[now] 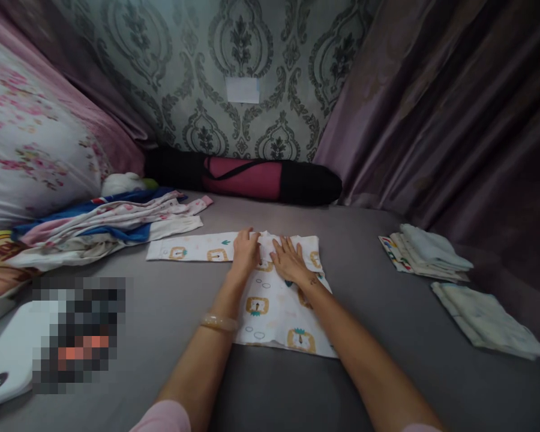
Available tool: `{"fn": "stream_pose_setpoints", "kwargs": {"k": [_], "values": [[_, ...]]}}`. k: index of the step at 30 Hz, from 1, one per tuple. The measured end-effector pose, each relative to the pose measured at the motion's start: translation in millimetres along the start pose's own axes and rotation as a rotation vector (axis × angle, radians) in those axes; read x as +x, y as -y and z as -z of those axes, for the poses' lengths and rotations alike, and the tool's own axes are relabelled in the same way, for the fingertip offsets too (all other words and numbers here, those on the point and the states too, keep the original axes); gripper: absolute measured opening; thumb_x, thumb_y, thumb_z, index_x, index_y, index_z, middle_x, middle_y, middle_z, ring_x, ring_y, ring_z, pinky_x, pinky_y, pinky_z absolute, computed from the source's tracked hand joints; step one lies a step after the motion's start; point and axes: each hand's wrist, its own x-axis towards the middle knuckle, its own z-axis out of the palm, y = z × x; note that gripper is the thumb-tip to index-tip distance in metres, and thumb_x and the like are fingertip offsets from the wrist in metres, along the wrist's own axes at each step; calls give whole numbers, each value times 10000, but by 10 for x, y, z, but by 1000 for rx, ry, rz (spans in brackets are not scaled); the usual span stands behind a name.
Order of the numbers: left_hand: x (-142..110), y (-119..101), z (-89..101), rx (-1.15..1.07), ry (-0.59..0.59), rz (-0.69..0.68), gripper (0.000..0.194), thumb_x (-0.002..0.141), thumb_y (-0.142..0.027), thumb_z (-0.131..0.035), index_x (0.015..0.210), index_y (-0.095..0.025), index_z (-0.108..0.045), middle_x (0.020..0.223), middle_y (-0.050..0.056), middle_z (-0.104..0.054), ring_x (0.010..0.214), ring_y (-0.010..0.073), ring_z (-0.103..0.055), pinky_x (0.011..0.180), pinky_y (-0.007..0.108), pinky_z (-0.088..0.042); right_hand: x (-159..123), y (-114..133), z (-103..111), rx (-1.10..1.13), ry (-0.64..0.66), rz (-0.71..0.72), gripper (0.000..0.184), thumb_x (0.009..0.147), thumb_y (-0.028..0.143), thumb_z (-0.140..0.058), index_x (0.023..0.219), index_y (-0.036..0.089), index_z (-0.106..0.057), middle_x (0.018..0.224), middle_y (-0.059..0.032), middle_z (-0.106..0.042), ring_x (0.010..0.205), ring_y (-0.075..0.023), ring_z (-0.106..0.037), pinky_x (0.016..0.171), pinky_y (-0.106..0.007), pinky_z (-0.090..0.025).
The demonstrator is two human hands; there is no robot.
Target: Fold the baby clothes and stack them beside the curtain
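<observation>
A white child's long-sleeved shirt [270, 324] printed with tan lion faces lies on the grey sheet in front of me. One sleeve [193, 247] stretches out to the left; the other is not visible. At the base of that sleeve, near the shirt's upper edge, my left hand [246, 252] has its fingers curled down and closed on the fabric. Just to its right, my right hand [290, 261] lies flat on the upper part of the shirt, fingers spread. A bangle [219, 323] circles my left wrist.
Loose clothes [117, 225] are heaped at the left beside a floral pillow [31, 132]. A white phone [18, 354] lies front left. Folded clothes [425, 252] and another folded piece [488, 318] are on the right. A black and maroon bag [247, 177] lies along the wall.
</observation>
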Motion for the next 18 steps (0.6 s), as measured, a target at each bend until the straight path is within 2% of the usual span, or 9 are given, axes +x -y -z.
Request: {"fn": "stream_pose_setpoints", "kwargs": {"k": [2, 6, 10, 18], "values": [[-13, -53, -56, 20, 116, -69, 398, 895, -192, -427, 1283, -158, -508, 1376, 165, -480, 1311, 292, -395, 1087, 474, -302, 4, 0, -4, 2, 14, 0, 573, 981, 411, -222, 1493, 156, -264, 1570, -137, -171, 1444, -283, -88, 1128, -540, -64], [-57, -103, -181, 234, 264, -25, 491, 957, -300, -335, 1390, -80, -406, 1470, 187, -389, 1384, 304, -310, 1133, 479, -217, 12, -22, -28, -4, 24, -19, 623, 978, 459, -187, 1501, 123, -230, 1574, -133, -148, 1448, -266, -73, 1138, -514, -50], [-88, -133, -199, 384, 282, -20, 547, 983, -365, -238, 1429, -76, -367, 1497, 152, -357, 1405, 268, -280, 1144, 449, -201, -3, -99, -56, -30, 8, -96, 702, 967, 495, -172, 1497, 36, -185, 1572, -145, -133, 1450, -252, -53, 1148, -480, -12], [-89, -163, -193, 449, 276, 26, 629, 960, -476, -273, 1439, -79, -366, 1510, 171, -322, 1405, 326, -262, 1127, 470, -208, -105, -292, 2, -79, -29, -214, 729, 961, 499, -197, 1490, -3, -181, 1572, -153, -123, 1447, -258, -56, 1154, -427, -6]]}}
